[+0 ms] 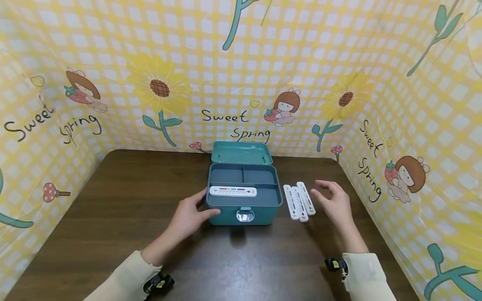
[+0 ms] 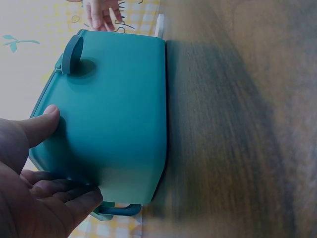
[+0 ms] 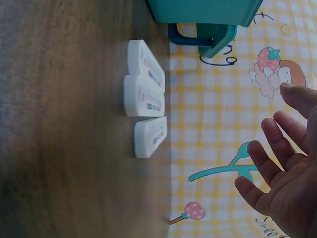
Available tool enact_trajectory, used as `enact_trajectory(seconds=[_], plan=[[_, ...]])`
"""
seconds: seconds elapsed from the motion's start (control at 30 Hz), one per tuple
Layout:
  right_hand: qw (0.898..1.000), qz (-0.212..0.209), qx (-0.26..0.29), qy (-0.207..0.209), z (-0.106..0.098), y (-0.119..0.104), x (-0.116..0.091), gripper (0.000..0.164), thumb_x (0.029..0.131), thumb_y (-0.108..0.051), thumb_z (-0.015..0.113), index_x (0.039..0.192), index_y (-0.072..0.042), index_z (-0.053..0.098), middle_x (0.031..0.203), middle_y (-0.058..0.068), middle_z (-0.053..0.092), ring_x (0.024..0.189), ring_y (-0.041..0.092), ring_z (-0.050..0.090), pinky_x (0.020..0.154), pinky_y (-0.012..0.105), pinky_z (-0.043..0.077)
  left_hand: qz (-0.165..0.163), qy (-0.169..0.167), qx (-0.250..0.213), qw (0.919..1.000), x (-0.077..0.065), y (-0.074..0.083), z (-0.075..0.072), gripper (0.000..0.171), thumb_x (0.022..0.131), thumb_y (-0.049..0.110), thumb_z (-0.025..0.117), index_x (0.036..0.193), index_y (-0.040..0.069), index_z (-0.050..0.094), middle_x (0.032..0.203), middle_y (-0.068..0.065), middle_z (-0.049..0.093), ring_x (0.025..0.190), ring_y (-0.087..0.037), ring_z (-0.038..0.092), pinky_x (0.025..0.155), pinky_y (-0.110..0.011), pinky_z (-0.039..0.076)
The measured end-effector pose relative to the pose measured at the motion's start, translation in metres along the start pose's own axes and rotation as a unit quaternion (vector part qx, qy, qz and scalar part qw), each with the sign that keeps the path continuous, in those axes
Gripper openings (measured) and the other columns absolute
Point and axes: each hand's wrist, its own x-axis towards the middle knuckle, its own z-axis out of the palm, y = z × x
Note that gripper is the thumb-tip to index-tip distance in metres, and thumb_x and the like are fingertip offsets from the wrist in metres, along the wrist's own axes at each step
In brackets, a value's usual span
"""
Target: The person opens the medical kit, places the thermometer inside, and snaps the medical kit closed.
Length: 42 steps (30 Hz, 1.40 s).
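Observation:
A teal storage box (image 1: 241,216) stands on the table with its lid (image 1: 242,153) tipped back. One white thermometer (image 1: 233,191) lies in the front compartment of its grey tray. My left hand (image 1: 193,214) grips the box's left front corner, thumb on the front face and fingers along the side; the left wrist view shows this hand (image 2: 49,193) close up. Three more white thermometers (image 1: 299,201) lie side by side to the right of the box. Beside them hovers my right hand (image 1: 335,205), holding nothing, its fingers spread and slightly bent in the right wrist view.
The brown wooden table (image 1: 124,217) carries the box near its back edge. A yellow checked cloth (image 1: 241,75) with printed flowers and figures walls off the back and both sides. Behind the tray's front compartment lie two smaller compartments (image 1: 226,173).

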Motion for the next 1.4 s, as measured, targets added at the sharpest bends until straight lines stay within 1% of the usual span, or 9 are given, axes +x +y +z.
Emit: enact_trajectory(seconds=[0.13, 0.27, 0.5, 0.67, 0.87, 1.03, 1.27, 1.4], plan=[[1.0, 0.028, 0.003, 0.0, 0.003, 0.009, -0.002, 0.038, 0.093, -0.024, 0.078, 0.124, -0.005, 0.07, 0.126, 0.014, 0.067, 0.123, 0.032, 0.058, 0.106, 0.052, 0.043, -0.002, -0.002, 0.0, 1.0, 0.0, 0.0, 0.0, 0.09, 0.083, 0.042, 0.085, 0.154, 0.005, 0.045, 0.153, -0.015, 0.051, 0.139, -0.033, 0.052, 0.109, -0.051, 0.047], [0.999, 0.051, -0.003, -0.002, 0.005, 0.018, -0.005, 0.04, 0.092, -0.024, 0.079, 0.125, -0.004, 0.07, 0.127, 0.016, 0.066, 0.123, 0.035, 0.058, 0.103, 0.053, 0.044, -0.003, -0.004, 0.002, 1.0, 0.0, 0.0, 0.0, 0.09, 0.083, 0.043, 0.085, 0.154, 0.004, 0.045, 0.153, -0.015, 0.051, 0.138, -0.033, 0.052, 0.109, -0.052, 0.048], [0.996, 0.085, 0.001, -0.01, 0.007, 0.031, -0.008, 0.042, 0.093, -0.025, 0.078, 0.128, -0.003, 0.068, 0.129, 0.019, 0.065, 0.125, 0.037, 0.056, 0.106, 0.056, 0.044, 0.0, -0.005, 0.005, 1.0, 0.001, -0.001, 0.0, 0.09, 0.084, 0.043, 0.085, 0.154, 0.005, 0.044, 0.153, -0.015, 0.051, 0.138, -0.034, 0.052, 0.109, -0.053, 0.047], [0.995, 0.099, 0.001, -0.018, 0.01, 0.038, -0.011, 0.041, 0.093, -0.022, 0.078, 0.128, -0.001, 0.068, 0.129, 0.021, 0.065, 0.125, 0.037, 0.057, 0.108, 0.055, 0.042, -0.002, -0.007, 0.007, 0.9999, 0.002, -0.002, 0.001, 0.09, 0.084, 0.045, 0.084, 0.155, 0.006, 0.044, 0.153, -0.014, 0.051, 0.14, -0.034, 0.051, 0.11, -0.054, 0.046], [0.993, 0.115, -0.013, -0.028, 0.014, 0.045, -0.015, 0.041, 0.092, -0.02, 0.078, 0.127, -0.001, 0.068, 0.127, 0.021, 0.066, 0.123, 0.037, 0.059, 0.107, 0.052, 0.045, -0.002, -0.008, 0.011, 0.9999, 0.002, -0.003, 0.002, 0.091, 0.084, 0.045, 0.084, 0.155, 0.005, 0.044, 0.153, -0.015, 0.05, 0.14, -0.035, 0.05, 0.111, -0.055, 0.045], [0.991, 0.13, -0.019, -0.036, 0.016, 0.047, -0.019, 0.041, 0.091, -0.017, 0.079, 0.127, -0.001, 0.069, 0.126, 0.022, 0.068, 0.122, 0.037, 0.061, 0.107, 0.052, 0.045, 0.001, -0.013, 0.007, 0.9999, 0.003, -0.004, 0.003, 0.091, 0.084, 0.046, 0.084, 0.155, 0.005, 0.044, 0.153, -0.015, 0.05, 0.141, -0.034, 0.049, 0.112, -0.055, 0.045], [0.99, 0.125, -0.05, -0.05, 0.023, 0.05, -0.019, 0.042, 0.09, -0.019, 0.08, 0.125, 0.001, 0.069, 0.12, 0.023, 0.07, 0.116, 0.039, 0.064, 0.104, 0.054, 0.047, 0.0, -0.006, 0.005, 1.0, 0.002, -0.006, 0.002, 0.091, 0.083, 0.046, 0.084, 0.154, 0.005, 0.045, 0.153, -0.015, 0.051, 0.14, -0.036, 0.05, 0.11, -0.056, 0.045], [0.987, 0.139, -0.056, -0.058, 0.027, 0.05, -0.019, 0.042, 0.09, -0.019, 0.079, 0.125, 0.002, 0.069, 0.119, 0.022, 0.071, 0.113, 0.038, 0.065, 0.101, 0.053, 0.048, 0.003, -0.005, 0.006, 1.0, 0.003, -0.004, 0.001, 0.091, 0.083, 0.046, 0.084, 0.154, 0.005, 0.044, 0.153, -0.016, 0.051, 0.14, -0.036, 0.05, 0.11, -0.055, 0.046]])
